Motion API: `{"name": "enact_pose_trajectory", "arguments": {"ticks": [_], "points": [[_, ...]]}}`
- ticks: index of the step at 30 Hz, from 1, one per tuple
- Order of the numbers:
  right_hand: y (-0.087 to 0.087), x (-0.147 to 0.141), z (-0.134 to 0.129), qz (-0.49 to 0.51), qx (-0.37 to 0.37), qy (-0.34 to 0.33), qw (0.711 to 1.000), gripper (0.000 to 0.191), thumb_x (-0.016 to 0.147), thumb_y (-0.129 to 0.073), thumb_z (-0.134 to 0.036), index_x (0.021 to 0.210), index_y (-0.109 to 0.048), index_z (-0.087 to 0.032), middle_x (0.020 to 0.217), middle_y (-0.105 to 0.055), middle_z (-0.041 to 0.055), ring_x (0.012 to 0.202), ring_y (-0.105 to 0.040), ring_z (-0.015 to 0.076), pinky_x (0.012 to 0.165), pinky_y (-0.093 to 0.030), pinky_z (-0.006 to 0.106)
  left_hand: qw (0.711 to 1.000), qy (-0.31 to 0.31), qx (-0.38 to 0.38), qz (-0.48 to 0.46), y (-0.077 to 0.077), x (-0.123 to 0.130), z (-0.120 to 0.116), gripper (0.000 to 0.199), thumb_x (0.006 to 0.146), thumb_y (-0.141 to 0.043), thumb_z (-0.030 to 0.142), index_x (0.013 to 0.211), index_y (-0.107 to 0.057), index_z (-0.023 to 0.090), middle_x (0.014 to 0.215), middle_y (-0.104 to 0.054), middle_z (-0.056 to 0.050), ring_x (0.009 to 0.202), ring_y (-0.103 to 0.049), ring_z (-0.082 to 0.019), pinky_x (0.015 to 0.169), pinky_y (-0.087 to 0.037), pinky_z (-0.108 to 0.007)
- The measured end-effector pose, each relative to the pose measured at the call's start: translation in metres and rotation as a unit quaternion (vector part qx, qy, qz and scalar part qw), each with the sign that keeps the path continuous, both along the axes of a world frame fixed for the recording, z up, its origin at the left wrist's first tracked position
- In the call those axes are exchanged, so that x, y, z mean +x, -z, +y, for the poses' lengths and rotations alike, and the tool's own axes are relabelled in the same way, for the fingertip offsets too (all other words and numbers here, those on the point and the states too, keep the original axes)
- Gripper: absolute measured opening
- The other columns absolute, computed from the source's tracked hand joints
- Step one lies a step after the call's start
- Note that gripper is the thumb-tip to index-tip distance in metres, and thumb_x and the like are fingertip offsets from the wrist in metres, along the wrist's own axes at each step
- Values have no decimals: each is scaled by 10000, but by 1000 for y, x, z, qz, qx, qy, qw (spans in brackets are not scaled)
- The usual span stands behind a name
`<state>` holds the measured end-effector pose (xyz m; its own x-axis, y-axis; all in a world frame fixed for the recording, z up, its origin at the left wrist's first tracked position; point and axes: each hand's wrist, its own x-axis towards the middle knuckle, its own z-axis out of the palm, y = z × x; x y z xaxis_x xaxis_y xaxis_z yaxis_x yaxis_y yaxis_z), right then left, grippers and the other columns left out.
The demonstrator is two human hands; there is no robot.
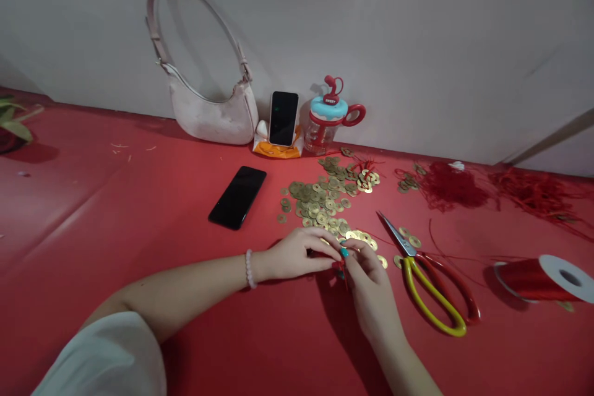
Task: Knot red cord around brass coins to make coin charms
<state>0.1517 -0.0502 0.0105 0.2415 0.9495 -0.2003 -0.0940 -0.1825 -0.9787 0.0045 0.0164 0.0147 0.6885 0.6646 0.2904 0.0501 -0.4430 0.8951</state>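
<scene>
My left hand [299,252], with a pale bead bracelet at the wrist, meets my right hand [369,278] just in front of a heap of coins. Fingers of both hands are pinched together on a thin red cord [344,278], whose short end hangs below the fingertips. Whether a coin is on the cord between the fingers is hidden. Brass-coloured coins with holes [320,204] lie loose beyond the hands, several close to my right fingertips. To the right of my right hand lie scissors [411,253] with one yellow and one red handle, blades slightly apart.
A red ribbon spool [533,278] lies at the right. Behind it are tangles of red cord [452,185]. A black phone [238,198] lies flat on the red table [153,216]. Along the wall stand a pale handbag [211,108], a propped phone [283,117] and a lidded cup [325,124].
</scene>
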Motion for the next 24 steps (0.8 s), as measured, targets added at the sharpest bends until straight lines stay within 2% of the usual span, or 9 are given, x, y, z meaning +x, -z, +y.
{"name": "enact_pose_trajectory", "arguments": {"ticks": [3, 8, 12, 15, 20, 24], "points": [[3, 1, -1, -15, -8, -9, 1000, 226, 776, -571, -400, 923, -519, -236, 692, -545, -8, 547, -509, 131, 469, -438, 236, 1000, -3, -3, -1, 0, 0, 0, 139, 783, -599, 169, 859, -714, 183, 951, -650, -77, 863, -606, -145, 809, -486, -275], [3, 1, -3, -49, -2, -16, 999, 222, 806, -535, -396, 953, -542, -230, 828, -597, 34, 682, -553, 163, 572, -482, 270, 1000, -18, -18, -1, 2, 0, 0, 146, 792, -593, 191, 871, -712, 163, 870, -634, -73, 791, -586, -137, 753, -482, -271], [-4, -2, -4, -35, 3, -18, 999, 181, 803, -539, -363, 940, -531, -246, 710, -573, 0, 613, -526, 148, 540, -458, 258, 997, -57, -59, 10, 1, 1, 2, 149, 779, -598, 166, 880, -708, 166, 874, -622, -58, 775, -574, -128, 717, -472, -261], [-10, -4, -5, -66, 30, -24, 997, 151, 787, -564, -310, 918, -524, -247, 664, -543, -18, 592, -515, 136, 543, -446, 248, 991, -95, -95, 11, 0, 2, 4, 140, 762, -606, 138, 859, -706, 148, 868, -621, -53, 771, -572, -124, 718, -465, -262], [-11, -2, -6, -139, 67, -28, 988, 69, 783, -545, -285, 823, -551, -229, 694, -551, -5, 630, -526, 139, 570, -446, 245, 988, -101, -120, 9, -1, 3, 5, 141, 750, -612, 129, 857, -704, 143, 878, -627, -50, 783, -576, -122, 731, -461, -261], [-9, 1, -6, -177, 63, -34, 982, 124, 763, -535, -279, 852, -589, -211, 664, -528, -9, 589, -500, 131, 537, -429, 237, 987, -100, -122, 18, -1, 3, 5, 146, 745, -609, 126, 855, -703, 148, 889, -631, -48, 788, -575, -123, 726, -455, -255]]}}
